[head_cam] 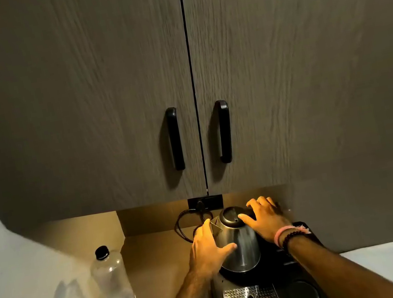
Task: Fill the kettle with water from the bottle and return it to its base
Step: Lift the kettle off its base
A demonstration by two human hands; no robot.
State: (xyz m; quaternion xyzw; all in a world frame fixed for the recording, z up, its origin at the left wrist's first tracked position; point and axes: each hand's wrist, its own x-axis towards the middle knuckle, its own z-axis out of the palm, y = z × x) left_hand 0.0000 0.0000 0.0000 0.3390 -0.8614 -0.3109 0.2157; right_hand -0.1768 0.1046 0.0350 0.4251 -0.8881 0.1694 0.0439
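Both hands on the kettle, seated on its base

The left hand [208,249] cups the kettle [237,242] body; the right hand [264,218] grips its handle. The capped, near-empty bottle [114,286] stands well left of them. Likely either lifting off or just returned.

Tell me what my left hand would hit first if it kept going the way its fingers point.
Probably the black power cord looped behind the kettle, then the back wall; depth is unclear. The left hand points up and away.

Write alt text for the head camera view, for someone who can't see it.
Two bare hands rest on a steel kettle standing on a black tray: the left hand on its side, the right hand by the lid and handle. A capped, nearly empty plastic bottle stands upright to the left on the counter, below closed cabinet doors.
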